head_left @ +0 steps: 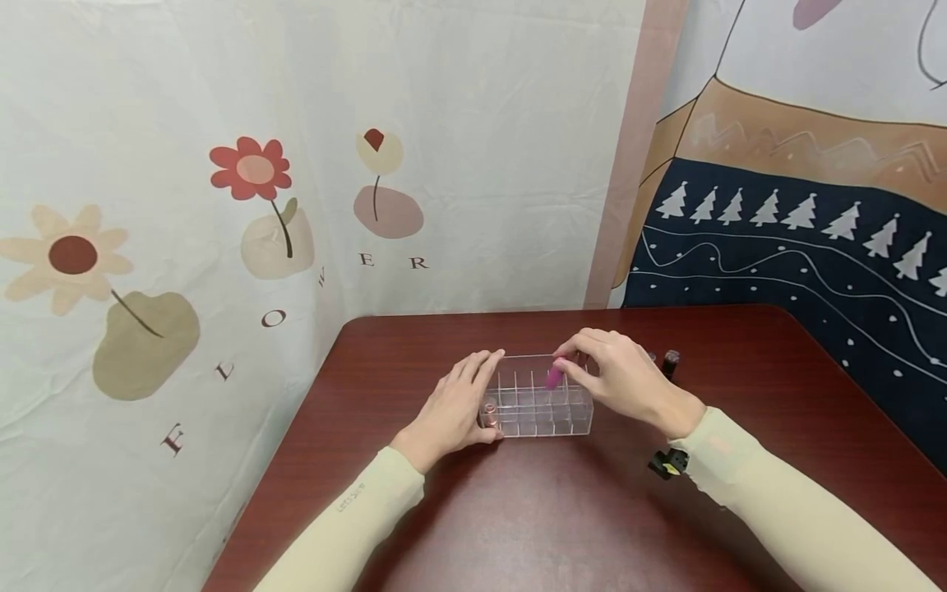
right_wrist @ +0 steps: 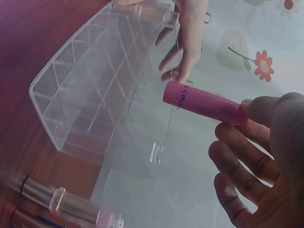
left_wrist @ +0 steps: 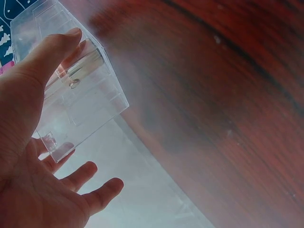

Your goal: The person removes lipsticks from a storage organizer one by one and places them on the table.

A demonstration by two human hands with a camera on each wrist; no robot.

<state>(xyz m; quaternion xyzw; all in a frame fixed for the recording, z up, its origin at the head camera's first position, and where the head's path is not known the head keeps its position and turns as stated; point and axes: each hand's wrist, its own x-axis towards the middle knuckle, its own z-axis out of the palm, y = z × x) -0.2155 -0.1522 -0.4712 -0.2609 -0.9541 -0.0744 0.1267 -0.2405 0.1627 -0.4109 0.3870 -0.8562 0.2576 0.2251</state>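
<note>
A clear plastic organizer with a grid of compartments [head_left: 543, 423] stands on the table. My left hand [head_left: 453, 403] grips its left end, thumb [left_wrist: 52, 50] along the front wall and the other fingers around the back. Beside that thumb, a rose-gold tube [head_left: 491, 413] sits in a left-end compartment. My right hand [head_left: 625, 376] pinches a pink lipstick tube [right_wrist: 202, 103] by one end between thumb and index finger; its other fingers are loosely bent. In the head view the pink tube overlaps the organizer's back rows, right of the middle, tilted.
To the organizer's right, partly behind my right hand, stand a dark-capped tube [head_left: 670, 363] and a lipstick tube with a metallic band [right_wrist: 71, 206]. A black strap piece [head_left: 668, 464] hangs at my right wrist. The dark red table [head_left: 518, 518] meets printed cloth walls behind.
</note>
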